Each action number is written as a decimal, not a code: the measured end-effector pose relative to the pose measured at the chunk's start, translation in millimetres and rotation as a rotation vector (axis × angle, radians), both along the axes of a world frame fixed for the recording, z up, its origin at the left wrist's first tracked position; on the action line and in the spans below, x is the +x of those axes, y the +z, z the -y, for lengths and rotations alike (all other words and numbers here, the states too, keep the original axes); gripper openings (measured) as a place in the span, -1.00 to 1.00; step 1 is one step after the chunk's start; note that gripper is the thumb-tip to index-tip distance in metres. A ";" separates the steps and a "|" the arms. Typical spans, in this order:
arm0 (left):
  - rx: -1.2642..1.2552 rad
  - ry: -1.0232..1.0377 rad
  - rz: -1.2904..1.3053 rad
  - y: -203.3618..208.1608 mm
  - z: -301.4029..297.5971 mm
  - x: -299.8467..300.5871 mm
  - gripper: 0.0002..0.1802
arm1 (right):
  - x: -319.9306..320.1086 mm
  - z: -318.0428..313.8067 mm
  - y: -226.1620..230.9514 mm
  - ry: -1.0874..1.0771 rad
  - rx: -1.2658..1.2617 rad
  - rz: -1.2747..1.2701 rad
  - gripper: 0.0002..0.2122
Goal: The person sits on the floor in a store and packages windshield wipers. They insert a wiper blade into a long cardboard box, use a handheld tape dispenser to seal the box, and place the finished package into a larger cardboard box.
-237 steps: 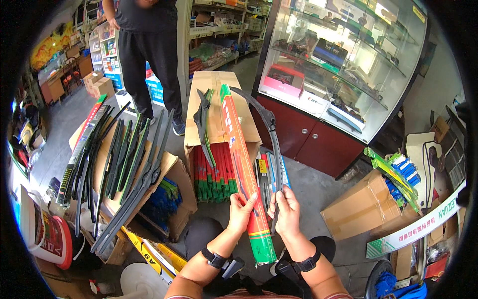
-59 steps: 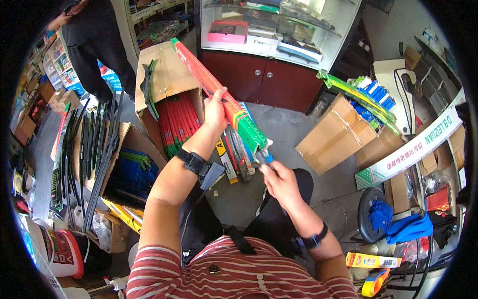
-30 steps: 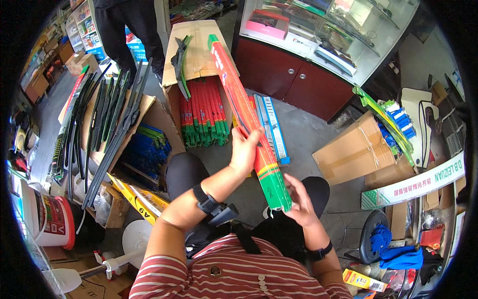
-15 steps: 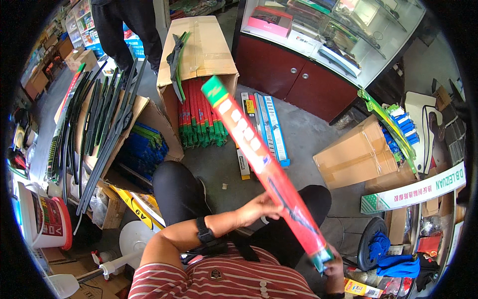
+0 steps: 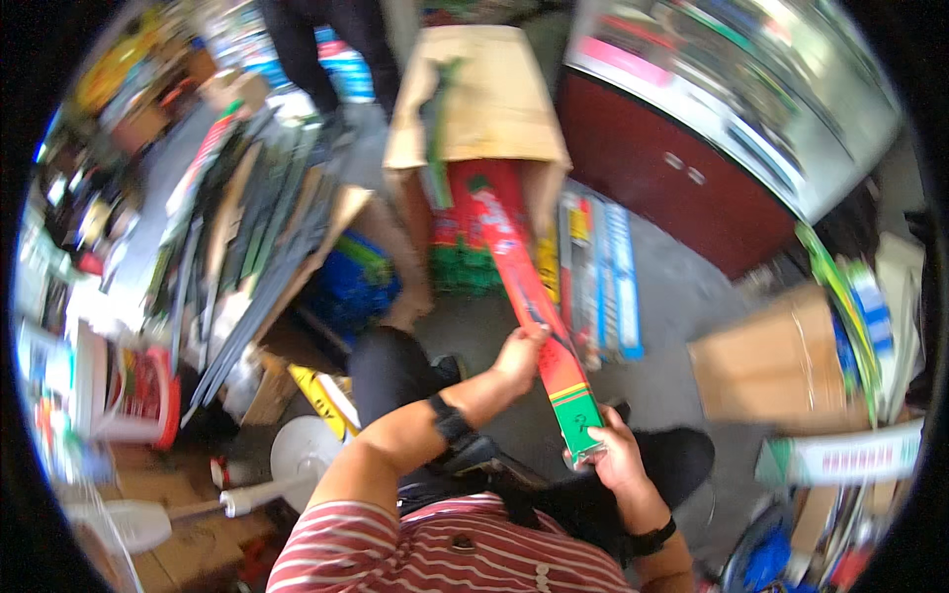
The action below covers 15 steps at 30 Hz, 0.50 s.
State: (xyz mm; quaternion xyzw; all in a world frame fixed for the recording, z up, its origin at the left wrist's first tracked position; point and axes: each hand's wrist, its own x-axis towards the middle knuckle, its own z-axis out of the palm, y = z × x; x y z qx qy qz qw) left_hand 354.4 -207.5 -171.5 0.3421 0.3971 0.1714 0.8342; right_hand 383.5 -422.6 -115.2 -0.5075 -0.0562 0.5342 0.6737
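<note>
A long red wiper-blade package [image 5: 524, 277] with green ends slants away from me, its far end at the mouth of an open cardboard carton [image 5: 482, 94]. My left hand [image 5: 519, 358] is closed on its left edge around the middle. My right hand [image 5: 615, 453] grips the near green end, thumb on top. Inside the carton stand several similar red packages with green ends [image 5: 463, 265]. Whether the held package's tip is among them is blurred.
Loose black wiper blades [image 5: 267, 227] fan over a carton at left. Flat boxes [image 5: 618, 287] lie on the floor right of the red packages. A brown carton [image 5: 766, 361] lies at right, before a glass showcase [image 5: 751, 99]. Another person's legs [image 5: 331, 49] stand at the back left.
The package has swung from a steep raised slant to point into the carton. My right hand has come forward into view on its near end. The whole view has shifted right.
</note>
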 end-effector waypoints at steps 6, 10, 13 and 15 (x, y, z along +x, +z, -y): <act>0.087 -0.038 0.006 -22.2 -32.8 -2.0 -0.82 | -1.0 -73.3 16.2 0.045 0.086 -0.032 -0.64; 0.151 -0.051 0.214 6.5 -25.2 -32.1 -0.59 | -14.3 -92.8 24.2 0.051 0.169 0.103 -0.63; 0.172 -0.145 0.140 24.7 -13.3 -47.5 -0.40 | -5.3 -110.5 -17.9 -0.086 0.121 0.029 -0.69; 0.144 -0.138 0.120 11.0 -26.7 -51.0 -0.42 | -7.6 -122.7 -30.9 0.018 0.022 0.095 -0.73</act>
